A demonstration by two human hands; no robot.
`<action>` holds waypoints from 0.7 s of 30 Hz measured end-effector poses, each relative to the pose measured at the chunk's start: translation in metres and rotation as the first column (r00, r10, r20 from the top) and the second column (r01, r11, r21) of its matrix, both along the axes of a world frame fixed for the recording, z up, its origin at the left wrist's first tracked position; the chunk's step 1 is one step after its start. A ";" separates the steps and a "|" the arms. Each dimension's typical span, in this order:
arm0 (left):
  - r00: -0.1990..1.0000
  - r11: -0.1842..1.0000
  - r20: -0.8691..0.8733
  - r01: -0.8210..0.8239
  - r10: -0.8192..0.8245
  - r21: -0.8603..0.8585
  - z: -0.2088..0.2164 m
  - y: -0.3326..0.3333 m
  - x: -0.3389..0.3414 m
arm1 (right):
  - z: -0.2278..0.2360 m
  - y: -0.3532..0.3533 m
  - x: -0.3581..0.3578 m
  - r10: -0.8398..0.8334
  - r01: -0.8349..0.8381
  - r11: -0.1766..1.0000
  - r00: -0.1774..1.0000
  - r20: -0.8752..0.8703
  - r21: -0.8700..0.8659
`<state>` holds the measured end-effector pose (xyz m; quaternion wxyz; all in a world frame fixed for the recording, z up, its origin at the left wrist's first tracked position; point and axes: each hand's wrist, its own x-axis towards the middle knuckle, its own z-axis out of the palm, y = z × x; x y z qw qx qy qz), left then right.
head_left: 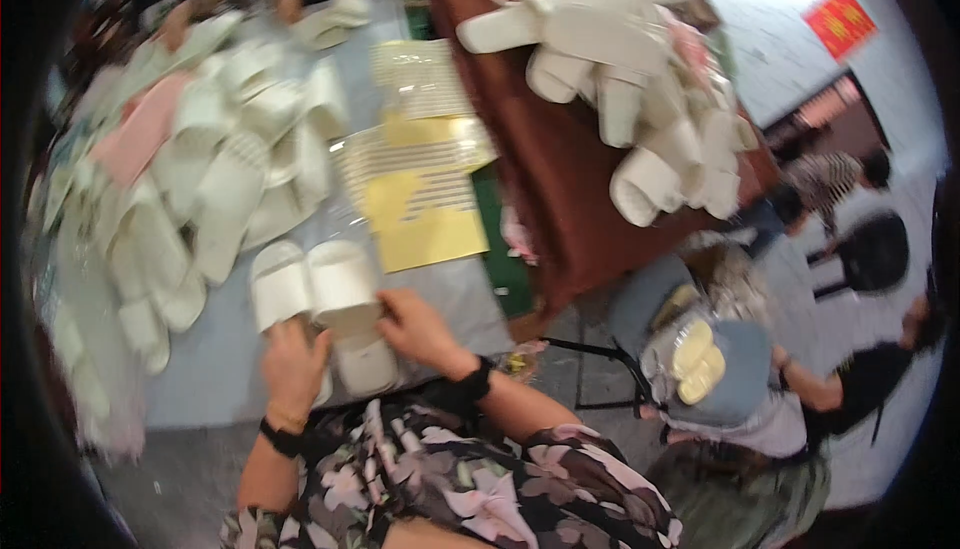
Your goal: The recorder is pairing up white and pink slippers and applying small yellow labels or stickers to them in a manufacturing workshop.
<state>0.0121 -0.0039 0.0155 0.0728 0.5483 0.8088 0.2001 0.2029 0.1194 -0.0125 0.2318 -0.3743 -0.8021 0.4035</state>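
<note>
On the left, a loose heap of pale slippers [232, 189], one pink slipper [150, 129] among them, spreads over a grey desk [215, 379]; right of it, at the near edge, a white pair lies side by side, toes pointing away from the person; the left hand [292, 369] reaches onto the left slipper [280, 287] just behind its strap, fingertips partly hidden, so I cannot tell whether that grip pinches or merely rests; the right hand [420, 329] touches the outer side of the right slipper [340, 274], thumb and forefinger near the strap's edge, and whether they pinch is too blurred to tell; good handling probably means light, even pressure from both sides, the toes kept level and the soft straps uncrushed; beyond the right slipper, yellow sheets [430, 239] with rows of small marks lie close, so the right elbow and wrist should best stay clear of them; farther right, a brown-covered table [535, 179] bears a second heap [605, 34] of white slippers.
</note>
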 end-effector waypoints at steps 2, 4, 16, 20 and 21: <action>1.000 0.998 -0.017 -0.022 0.021 -0.058 0.001 0.002 0.004 | -0.001 -0.002 -0.001 0.008 -0.010 0.995 1.000 -0.021 -0.095; 1.000 0.999 -0.015 0.015 -0.016 -0.039 0.002 0.004 0.012 | 0.000 -0.006 0.001 -0.005 0.004 0.997 1.000 -0.017 -0.076; 0.984 0.987 0.089 -0.148 0.153 -0.061 0.004 0.026 0.003 | -0.017 -0.006 -0.008 0.055 -0.059 0.994 0.997 -0.054 -0.093; 0.982 0.959 0.185 -0.078 0.028 0.271 -0.009 0.019 -0.018 | -0.010 0.004 0.005 -0.019 -0.057 0.955 0.968 -0.251 -0.292; 0.915 0.963 0.399 -0.155 0.057 0.218 0.007 0.013 -0.022 | 0.023 0.004 0.009 -0.099 -0.002 0.859 0.981 -0.169 -0.512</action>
